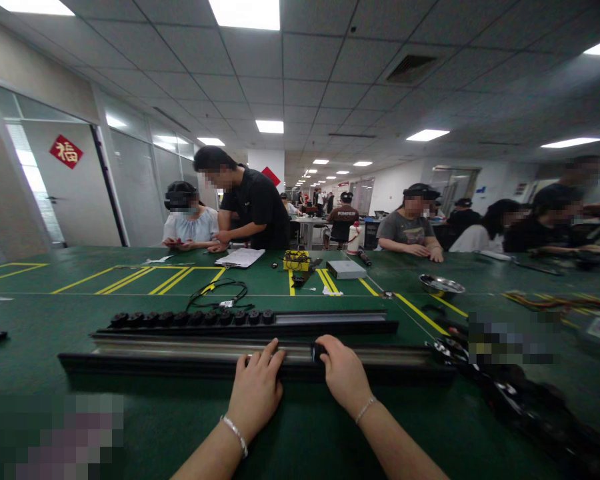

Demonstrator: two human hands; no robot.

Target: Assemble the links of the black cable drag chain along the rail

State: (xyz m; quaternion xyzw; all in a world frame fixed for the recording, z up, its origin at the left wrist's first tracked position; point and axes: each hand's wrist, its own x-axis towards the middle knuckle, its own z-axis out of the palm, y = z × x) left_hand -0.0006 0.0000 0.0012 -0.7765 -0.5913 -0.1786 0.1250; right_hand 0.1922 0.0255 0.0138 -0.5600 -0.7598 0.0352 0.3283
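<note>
A long black rail [155, 360] with a silvery channel lies crosswise on the green table in front of me. My left hand [257, 387] rests on its middle, fingers apart and fingertips on the channel. Just to the right, my right hand [346, 377] pinches a small black round part [317, 352] at the channel. That part is half hidden by the fingers. Behind runs a second black rail [330, 320], with several black round knob-like parts [195, 319] lined up along its left and middle portion.
A heap of black parts [520, 393] lies at the right. Farther back are a metal bowl [443, 285], a grey box [347, 269], a yellow-and-black item [296, 260], a black cable [240, 291] and papers [240, 257]. Several people sit or stand across the table.
</note>
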